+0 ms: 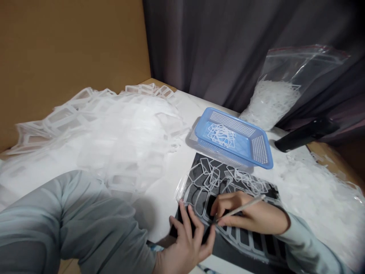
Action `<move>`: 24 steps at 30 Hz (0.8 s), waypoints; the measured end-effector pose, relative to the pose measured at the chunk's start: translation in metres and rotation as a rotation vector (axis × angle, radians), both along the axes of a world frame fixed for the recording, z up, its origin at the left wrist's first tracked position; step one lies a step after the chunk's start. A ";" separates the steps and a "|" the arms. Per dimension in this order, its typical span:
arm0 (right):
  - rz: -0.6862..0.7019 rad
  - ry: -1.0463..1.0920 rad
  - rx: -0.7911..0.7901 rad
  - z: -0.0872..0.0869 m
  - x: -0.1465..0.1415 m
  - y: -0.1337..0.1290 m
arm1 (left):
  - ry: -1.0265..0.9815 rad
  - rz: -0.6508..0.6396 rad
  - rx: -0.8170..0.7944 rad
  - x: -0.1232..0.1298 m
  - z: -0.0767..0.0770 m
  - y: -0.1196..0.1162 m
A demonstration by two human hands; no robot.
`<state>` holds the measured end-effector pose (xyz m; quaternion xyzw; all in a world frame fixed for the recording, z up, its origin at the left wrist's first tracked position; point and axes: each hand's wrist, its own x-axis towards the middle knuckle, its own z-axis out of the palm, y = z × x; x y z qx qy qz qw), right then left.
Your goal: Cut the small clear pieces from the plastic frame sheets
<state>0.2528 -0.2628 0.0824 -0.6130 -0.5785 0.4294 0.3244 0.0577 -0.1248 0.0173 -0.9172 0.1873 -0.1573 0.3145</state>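
A black mat lies in front of me with a translucent plastic frame sheet, full of rounded rectangular openings, on top of it. My left hand rests with fingers spread on the sheet's near left part. Pinched in my right hand is a slim pale pen-shaped tool. Its tip points down at the sheet, close to my left fingertips; what kind of tip it has I cannot make out. Several loose white plastic frames lie at the mat's far side.
Behind the mat stands a blue basket holding small white frames. A large pile of translucent sheets covers the left. On the right are a clear zip bag, a black cylinder and a whitish heap.
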 end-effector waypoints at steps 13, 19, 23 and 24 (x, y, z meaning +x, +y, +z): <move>-0.125 0.100 0.160 -0.022 -0.005 -0.017 | 0.066 0.035 0.043 -0.003 -0.001 -0.005; -0.042 -0.292 0.351 -0.028 -0.024 -0.023 | 0.005 -0.007 -0.067 -0.002 -0.002 -0.001; -0.148 -0.634 0.500 -0.036 -0.029 -0.035 | -0.002 -0.010 -0.095 -0.002 -0.002 -0.002; -0.207 -0.683 0.514 -0.037 -0.027 -0.039 | -0.005 -0.008 -0.095 -0.001 -0.001 -0.002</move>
